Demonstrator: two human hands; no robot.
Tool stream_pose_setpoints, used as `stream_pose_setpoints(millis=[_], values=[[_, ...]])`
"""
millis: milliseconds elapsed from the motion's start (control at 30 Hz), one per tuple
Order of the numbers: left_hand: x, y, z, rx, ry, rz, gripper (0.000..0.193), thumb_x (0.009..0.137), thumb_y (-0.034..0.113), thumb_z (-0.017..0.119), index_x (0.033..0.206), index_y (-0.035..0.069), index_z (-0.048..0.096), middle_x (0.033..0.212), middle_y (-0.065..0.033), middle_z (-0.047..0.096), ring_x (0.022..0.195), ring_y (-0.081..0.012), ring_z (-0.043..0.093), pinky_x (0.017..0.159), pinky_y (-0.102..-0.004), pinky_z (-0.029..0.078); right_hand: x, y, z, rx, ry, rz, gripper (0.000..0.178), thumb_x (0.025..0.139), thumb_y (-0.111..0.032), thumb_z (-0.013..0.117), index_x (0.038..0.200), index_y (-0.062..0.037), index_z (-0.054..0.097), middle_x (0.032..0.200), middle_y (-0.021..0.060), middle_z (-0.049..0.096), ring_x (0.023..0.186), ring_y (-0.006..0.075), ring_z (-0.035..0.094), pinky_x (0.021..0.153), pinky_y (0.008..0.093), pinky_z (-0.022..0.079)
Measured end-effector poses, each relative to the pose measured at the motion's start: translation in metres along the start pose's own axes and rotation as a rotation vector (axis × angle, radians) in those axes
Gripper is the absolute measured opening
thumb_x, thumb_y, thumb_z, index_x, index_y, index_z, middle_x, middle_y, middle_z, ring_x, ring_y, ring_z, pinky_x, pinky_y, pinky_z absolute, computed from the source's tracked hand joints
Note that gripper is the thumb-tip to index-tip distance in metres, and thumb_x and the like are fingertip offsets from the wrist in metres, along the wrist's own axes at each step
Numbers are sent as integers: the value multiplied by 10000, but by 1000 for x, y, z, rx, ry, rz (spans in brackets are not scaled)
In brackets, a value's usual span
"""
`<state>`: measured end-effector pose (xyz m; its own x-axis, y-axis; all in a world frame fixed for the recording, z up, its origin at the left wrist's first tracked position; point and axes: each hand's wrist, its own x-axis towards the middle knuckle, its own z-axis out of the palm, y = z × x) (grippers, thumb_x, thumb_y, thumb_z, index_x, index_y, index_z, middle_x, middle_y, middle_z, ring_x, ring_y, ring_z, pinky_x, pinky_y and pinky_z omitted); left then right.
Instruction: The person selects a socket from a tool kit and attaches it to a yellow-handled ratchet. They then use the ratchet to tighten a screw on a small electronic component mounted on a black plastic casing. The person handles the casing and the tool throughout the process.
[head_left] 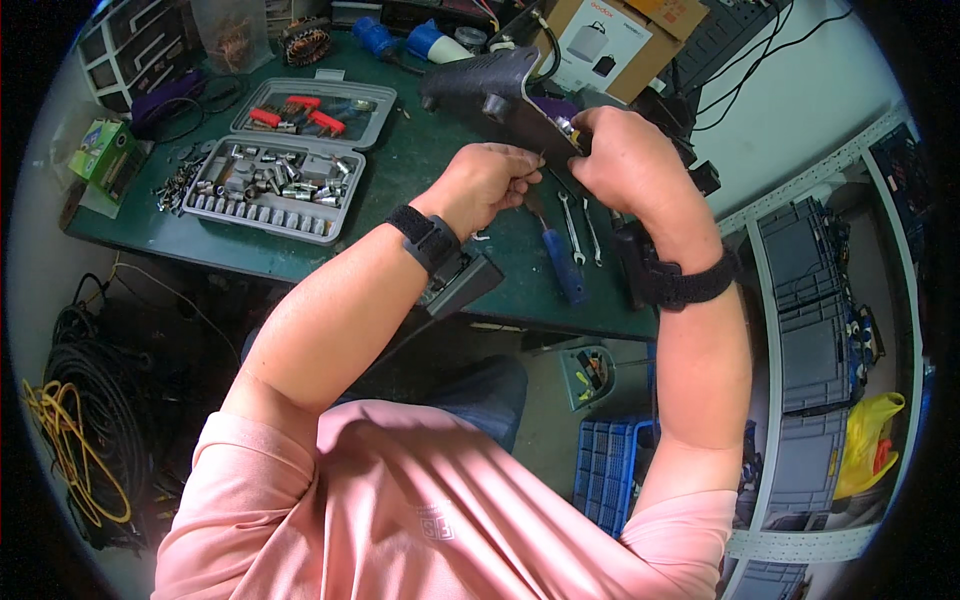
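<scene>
A dark metal housing [485,92] with round rubber feet stands tipped on the green bench in front of me. At its lower edge my left hand [490,183] is closed, thumb and fingertips pinched together; what they hold is too small to name. My right hand [635,160] curls round the housing's right edge, thumb low and fingers partly hidden behind it, by a small yellow and metal part. Just below lie a blue-handled screwdriver [563,266] and two wrenches, one combination wrench [572,230] and a thinner one [591,235].
To the left sits a grey socket case [270,222], its lid [375,100] laid back with red pieces inside. Loose metal bits [178,180] and a green box [108,155] are beside it. Behind the housing stands a cardboard box [640,75]. Shelves with grey crates [805,300] flank my right.
</scene>
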<state>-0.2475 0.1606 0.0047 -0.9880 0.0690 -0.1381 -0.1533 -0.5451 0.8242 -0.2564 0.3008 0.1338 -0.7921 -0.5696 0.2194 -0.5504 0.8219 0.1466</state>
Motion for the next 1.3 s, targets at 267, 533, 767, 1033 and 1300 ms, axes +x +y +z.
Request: stream_pose_setpoints(millis=[267,533,767,1033,1300], values=[[-1,-7,-2,97,5,97,187,910,70,641,1063,-37,653,881,-55,645,675,-100,534,603,-225,463,-6,-4,3,16,66,-43,156,725,-71,620,843,4,689,843,245,683,845,413,676,773,471,547],[-5,-12,2,122,58,178,171,893,55,655,1030,-48,665,871,-61,639,677,-105,528,598,-232,446,-6,-9,3,-16,70,-36,151,719,-64,623,832,9,691,843,248,682,846,413,677,767,471,547],[-1,-20,1,-22,42,146,176,906,66,647,1049,-36,658,880,-48,636,702,-102,535,624,-232,449,-6,-11,1,-20,46,-18,151,723,-64,623,836,3,700,861,250,684,856,409,680,774,465,550],[-4,-20,0,-166,-10,80,185,916,69,633,1068,-36,644,892,-48,633,705,-106,544,647,-244,468,-9,-12,4,9,66,-35,154,722,-56,618,840,-4,703,864,245,687,860,403,683,776,463,553],[-7,-20,-4,4,13,88,161,917,67,624,1020,-55,648,846,-70,638,680,-129,569,607,-269,496,-18,-19,8,-51,49,-16,260,750,-102,667,999,-34,692,912,210,694,890,383,673,803,453,543]])
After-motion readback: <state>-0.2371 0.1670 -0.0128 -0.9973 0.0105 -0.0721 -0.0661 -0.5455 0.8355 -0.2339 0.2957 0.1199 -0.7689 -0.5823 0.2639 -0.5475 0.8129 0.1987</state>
